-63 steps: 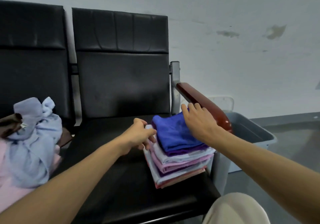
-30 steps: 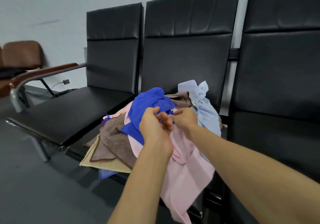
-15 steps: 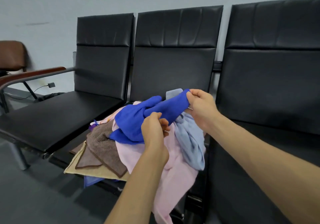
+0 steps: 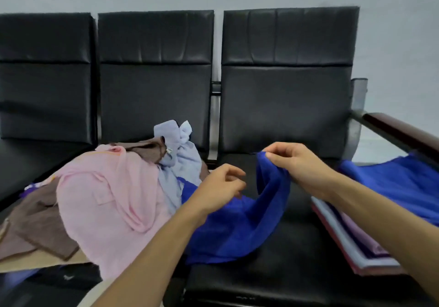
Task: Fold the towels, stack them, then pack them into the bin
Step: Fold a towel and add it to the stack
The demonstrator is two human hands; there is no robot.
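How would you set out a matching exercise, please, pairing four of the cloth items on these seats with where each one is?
1 loose blue towel
2 pink towel
3 folded stack
4 light blue towel

A on the right seat's right edge
B pinched at its top edge by the right hand
C draped down the pile's front
D bunched at the pile's back, by the backrest

Pairs: 1-B, 2-C, 3-A, 4-D.
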